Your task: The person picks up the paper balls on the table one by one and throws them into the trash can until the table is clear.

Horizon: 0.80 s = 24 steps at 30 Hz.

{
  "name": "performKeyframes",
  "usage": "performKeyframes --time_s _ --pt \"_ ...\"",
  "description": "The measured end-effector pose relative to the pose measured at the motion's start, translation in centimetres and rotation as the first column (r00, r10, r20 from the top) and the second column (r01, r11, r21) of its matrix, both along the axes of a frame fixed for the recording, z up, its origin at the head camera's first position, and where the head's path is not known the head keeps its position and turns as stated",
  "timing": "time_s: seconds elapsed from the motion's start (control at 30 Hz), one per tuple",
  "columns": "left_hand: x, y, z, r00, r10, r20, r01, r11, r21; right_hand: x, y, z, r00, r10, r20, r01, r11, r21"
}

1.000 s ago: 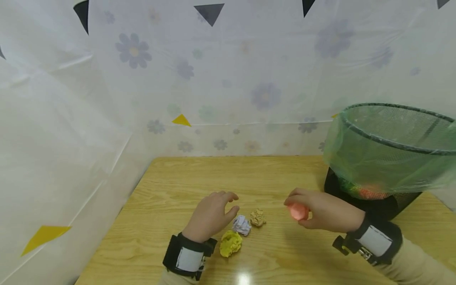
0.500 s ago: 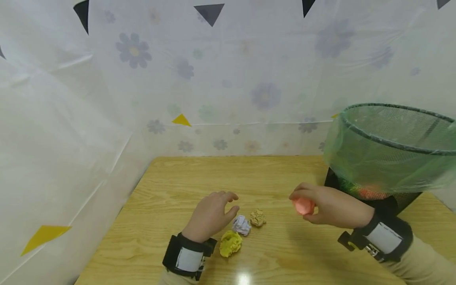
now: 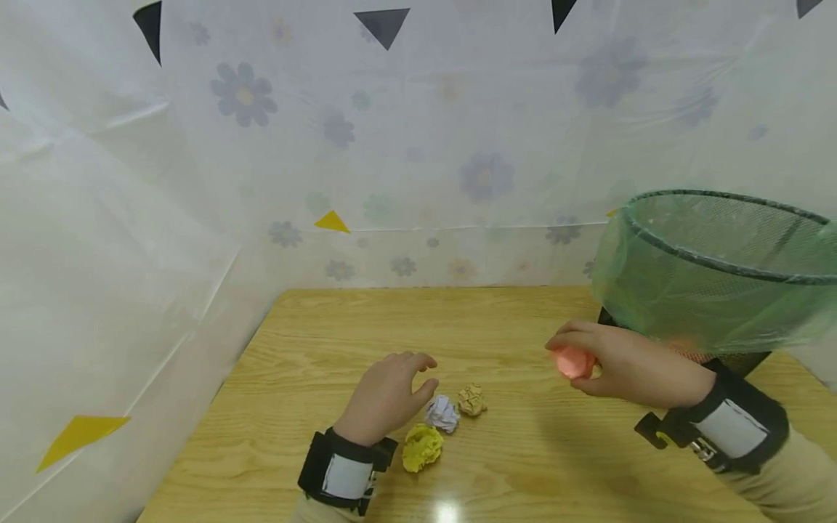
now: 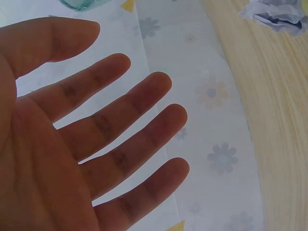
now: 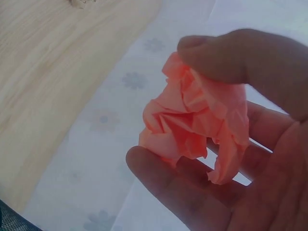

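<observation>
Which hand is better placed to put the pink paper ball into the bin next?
Likely the right hand: it holds the pink paper ball and is nearer the bin in the head view. The left hand holds nothing and is closer to the white paper ball.

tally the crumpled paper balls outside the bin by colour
Pink paper ball: 1, held in the right hand
White paper ball: 1
Tan paper ball: 1
Bright yellow paper ball: 1
Total: 4
</observation>
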<state>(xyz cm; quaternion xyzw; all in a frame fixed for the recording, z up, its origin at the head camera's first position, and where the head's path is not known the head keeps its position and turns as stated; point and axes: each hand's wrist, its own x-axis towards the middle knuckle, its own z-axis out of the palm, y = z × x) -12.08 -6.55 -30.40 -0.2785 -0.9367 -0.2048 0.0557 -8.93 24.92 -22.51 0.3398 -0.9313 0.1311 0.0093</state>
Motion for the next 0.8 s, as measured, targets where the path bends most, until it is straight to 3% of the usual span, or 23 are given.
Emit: performKeyframes --time_s 0.8 --pt "0.1 -0.1 0.0 1.000 0.002 0.004 -0.002 1.000 0.009 0.1 1.4 1.5 0.983 -0.001 -0.184 0.006 1.000 0.026"
